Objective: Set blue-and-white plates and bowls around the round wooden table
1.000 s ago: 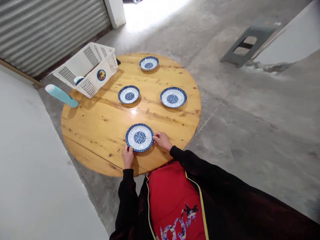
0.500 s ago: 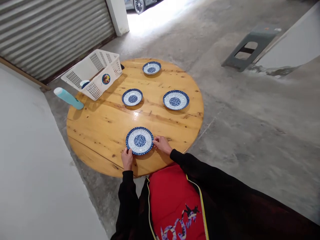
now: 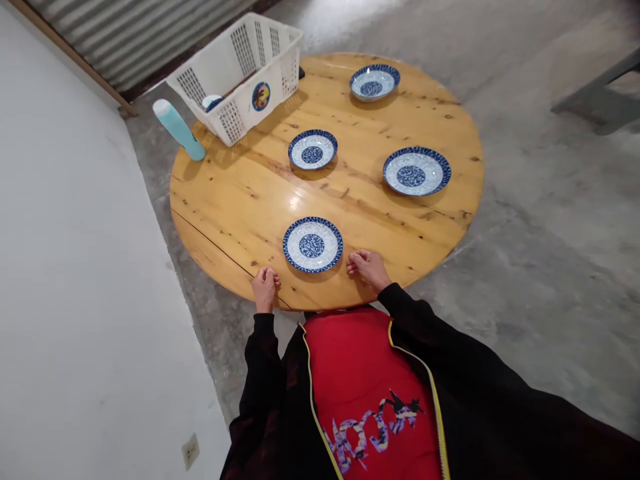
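Nearest is a red shirt (image 3: 360, 373) under an unzipped black jacket (image 3: 480, 393). The left hand (image 3: 266, 285) is over the near edge of the round wooden worktop (image 3: 235, 220), its grip drawn together, fingers curled in, apart from the near plate (image 3: 313, 246). The right hand (image 3: 369, 267) is just beside that plate's right side, a narrow gap between; its grip is together too, fingers bent inward. Whether either hand touches the wood, I cannot tell.

The near plate — blue-rimmed, face up — lies flat between the hands and slightly beyond them. Farther in sit the right plate (image 3: 417, 172) and the middle plate (image 3: 313, 150), well apart, both patterned alike. A pale blue bottle (image 3: 179, 130) stands at the left edge, near a white basket (image 3: 245, 115) with a round sticker. The far plate (image 3: 375, 83) rests near the far edge; behind the basket is a ribbed shutter (image 3: 140, 40).
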### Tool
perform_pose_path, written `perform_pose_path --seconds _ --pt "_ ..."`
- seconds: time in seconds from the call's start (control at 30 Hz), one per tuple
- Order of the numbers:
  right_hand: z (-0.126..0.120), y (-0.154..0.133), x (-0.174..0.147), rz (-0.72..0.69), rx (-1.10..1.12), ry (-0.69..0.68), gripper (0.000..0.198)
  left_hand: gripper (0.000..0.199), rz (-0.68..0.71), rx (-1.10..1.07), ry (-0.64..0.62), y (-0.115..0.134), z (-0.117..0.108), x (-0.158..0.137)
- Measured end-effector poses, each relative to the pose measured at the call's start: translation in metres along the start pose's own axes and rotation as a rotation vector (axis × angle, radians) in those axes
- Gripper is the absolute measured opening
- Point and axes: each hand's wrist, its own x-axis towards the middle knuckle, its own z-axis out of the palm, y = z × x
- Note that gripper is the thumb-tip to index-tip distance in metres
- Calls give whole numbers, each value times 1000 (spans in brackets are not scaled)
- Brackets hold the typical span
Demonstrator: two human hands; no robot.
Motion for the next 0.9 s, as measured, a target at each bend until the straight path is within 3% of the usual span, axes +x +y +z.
perform_pose_path --seconds 0.27,0.43,0.7,0.9 --pt "-4 -17 -5 -47 15 69 12 30 -45 -44 -20 -11 -7 2" --pt "-8 -52 18 -99 -33 62 11 18 113 9 -55 12 10 34" --pt "18 -147 118 -230 -162 74 11 17 246 274 -174 89 51 120" --pt "28 -184 210 -264 -257 117 8 20 284 576 -203 149 121 191"
